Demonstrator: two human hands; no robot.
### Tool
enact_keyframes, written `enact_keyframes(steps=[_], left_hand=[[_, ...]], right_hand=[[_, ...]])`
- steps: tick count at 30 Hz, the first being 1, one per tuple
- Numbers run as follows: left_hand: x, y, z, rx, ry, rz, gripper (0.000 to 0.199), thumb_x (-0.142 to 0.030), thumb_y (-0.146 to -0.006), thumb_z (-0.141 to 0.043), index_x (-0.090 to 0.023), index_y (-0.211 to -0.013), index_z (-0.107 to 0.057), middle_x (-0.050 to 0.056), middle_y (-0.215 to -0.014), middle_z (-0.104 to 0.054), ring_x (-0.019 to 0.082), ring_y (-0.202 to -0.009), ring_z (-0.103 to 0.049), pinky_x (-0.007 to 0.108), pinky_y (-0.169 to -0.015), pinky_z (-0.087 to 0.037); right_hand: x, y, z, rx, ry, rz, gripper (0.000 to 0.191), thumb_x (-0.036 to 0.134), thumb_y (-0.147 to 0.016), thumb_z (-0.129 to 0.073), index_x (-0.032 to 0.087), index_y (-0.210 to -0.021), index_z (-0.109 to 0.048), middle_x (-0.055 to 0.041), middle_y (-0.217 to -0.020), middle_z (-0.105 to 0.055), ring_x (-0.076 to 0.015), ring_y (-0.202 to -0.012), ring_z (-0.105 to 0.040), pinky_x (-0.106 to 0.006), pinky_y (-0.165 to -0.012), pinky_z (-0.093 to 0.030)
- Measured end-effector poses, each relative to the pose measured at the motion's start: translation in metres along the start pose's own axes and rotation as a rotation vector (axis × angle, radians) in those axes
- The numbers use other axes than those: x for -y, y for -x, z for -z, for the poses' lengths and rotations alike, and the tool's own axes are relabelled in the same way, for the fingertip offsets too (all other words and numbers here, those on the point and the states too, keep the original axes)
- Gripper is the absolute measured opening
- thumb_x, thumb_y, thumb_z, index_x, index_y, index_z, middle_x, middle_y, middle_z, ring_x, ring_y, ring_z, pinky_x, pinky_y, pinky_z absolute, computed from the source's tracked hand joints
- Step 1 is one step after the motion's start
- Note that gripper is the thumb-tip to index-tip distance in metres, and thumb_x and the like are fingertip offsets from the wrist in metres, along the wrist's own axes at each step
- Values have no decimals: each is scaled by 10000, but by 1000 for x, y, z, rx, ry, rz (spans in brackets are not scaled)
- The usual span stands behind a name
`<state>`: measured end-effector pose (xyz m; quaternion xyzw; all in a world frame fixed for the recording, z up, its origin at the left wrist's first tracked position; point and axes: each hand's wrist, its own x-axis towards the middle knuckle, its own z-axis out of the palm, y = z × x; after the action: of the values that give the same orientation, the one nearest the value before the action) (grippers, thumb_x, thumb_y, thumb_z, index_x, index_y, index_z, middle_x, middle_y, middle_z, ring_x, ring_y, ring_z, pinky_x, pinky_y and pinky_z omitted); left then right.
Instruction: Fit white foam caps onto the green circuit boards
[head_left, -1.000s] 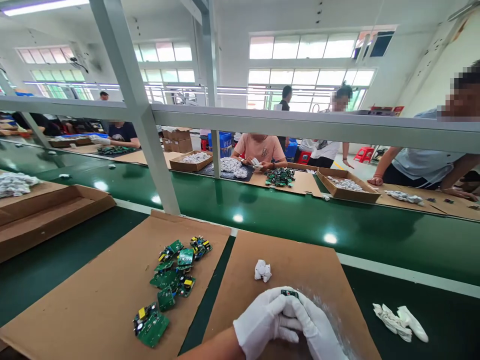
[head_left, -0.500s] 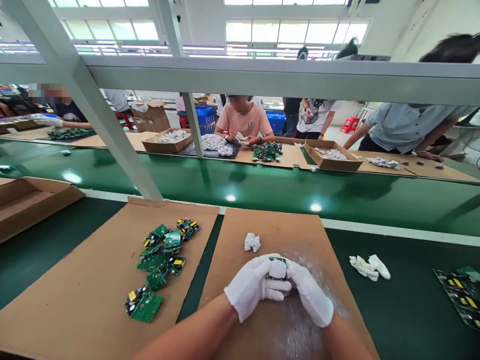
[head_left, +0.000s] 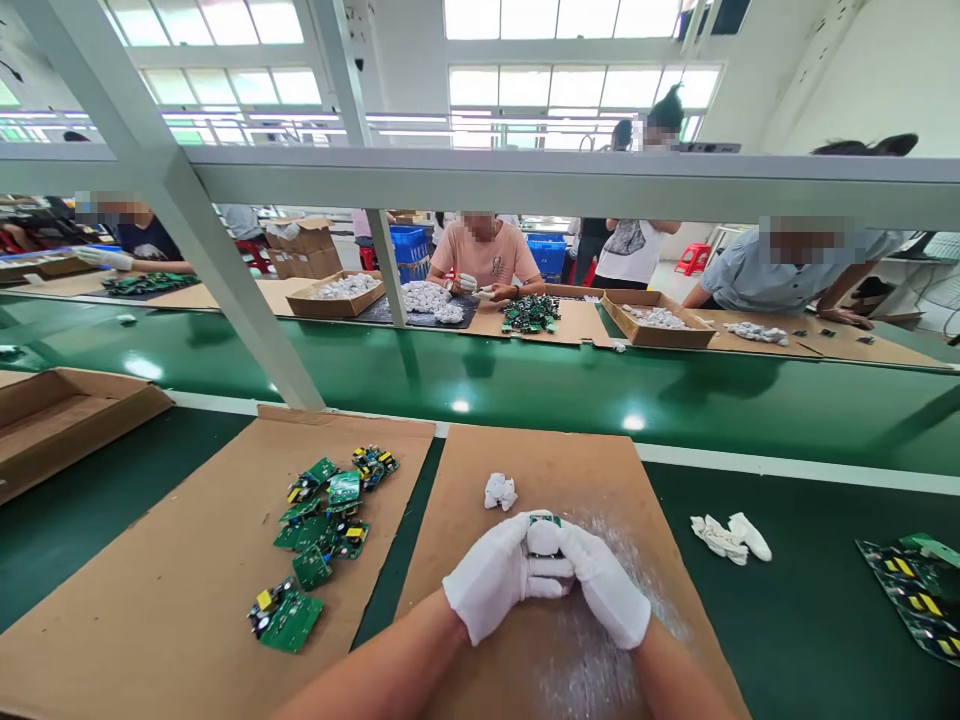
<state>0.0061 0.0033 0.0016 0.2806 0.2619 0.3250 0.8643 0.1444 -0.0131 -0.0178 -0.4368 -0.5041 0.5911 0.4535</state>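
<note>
The green worktop (head_left: 60, 475) spreads across the near side. On it lie a left cardboard sheet (head_left: 165, 570) and a smaller right cardboard sheet (head_left: 570, 462), with a shallow cardboard box (head_left: 82, 405) at the left edge. A shiny patch (head_left: 592, 675), perhaps clear plastic, marks the right sheet. A loose pile of green boards (head_left: 311, 532) lies on the left sheet. The left hand (head_left: 491, 578) and right hand (head_left: 609, 590), both gloved in white, meet over the right sheet. More boards (head_left: 930, 605) show at the right edge, near two white scraps (head_left: 718, 541). A white lump (head_left: 499, 491) rests just beyond the hands.

Smallest is a white part (head_left: 544, 538) with a green edge, between the hands; the fingers of both close around it, though exact contact is hidden. Gloved fingers could let it slip if one side loosens, and uneven pressure could crack the green edge. The tangled boards could scratch one another if one is dragged out.
</note>
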Motion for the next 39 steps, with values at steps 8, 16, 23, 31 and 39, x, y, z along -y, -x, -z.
enact_keyframes(steps=[8, 16, 23, 31, 39], left_hand=[[6, 4, -2, -1, -207, -146, 324, -370, -764, -595, -139, -985, -546, 54, -797, -539, 119, -654, -560, 248, -604, -451], [7, 4, -7, -28, -326, -131, 362, -398, -775, -571, -187, -1069, -549, 89, -956, -602, 168, -771, -602, 287, -676, -467], [8, 7, -2, -56, -399, -159, 341, -350, -801, -550, -184, -1098, -543, 104, -1111, -572, 201, -914, -583, 314, -748, -478], [-5, 4, -1, -101, -98, -95, 294, -355, -782, -575, -188, -1014, -505, 55, -897, -603, 173, -806, -624, 282, -715, -469], [-87, -28, 25, -381, -722, -326, 487, -409, -743, -590, -191, -1147, -424, 37, -876, -605, 155, -791, -617, 293, -715, -480]], right_hand=[[-3, 1, -2, -9, -74, 54, 353, 481, -830, -479, 201, -966, -645, -33, -899, -674, -178, -842, -590, -295, -778, -474], [-4, -1, -2, -112, 21, 128, 387, 494, -797, -514, 172, -935, -677, -68, -902, -690, -216, -836, -609, -352, -815, -464], [3, 3, -4, -132, 192, 190, 317, 396, -826, -507, 205, -1025, -663, -57, -942, -699, -216, -870, -624, -344, -809, -467], [-2, -1, 5, -172, -46, 59, 626, 584, -817, -384, 161, -1273, -446, -100, -1000, -678, -166, -706, -624, -298, -606, -471], [-3, 0, 2, -180, 59, 11, 481, 483, -820, -449, 189, -1196, -513, -63, -956, -671, -132, -632, -602, -266, -577, -433]])
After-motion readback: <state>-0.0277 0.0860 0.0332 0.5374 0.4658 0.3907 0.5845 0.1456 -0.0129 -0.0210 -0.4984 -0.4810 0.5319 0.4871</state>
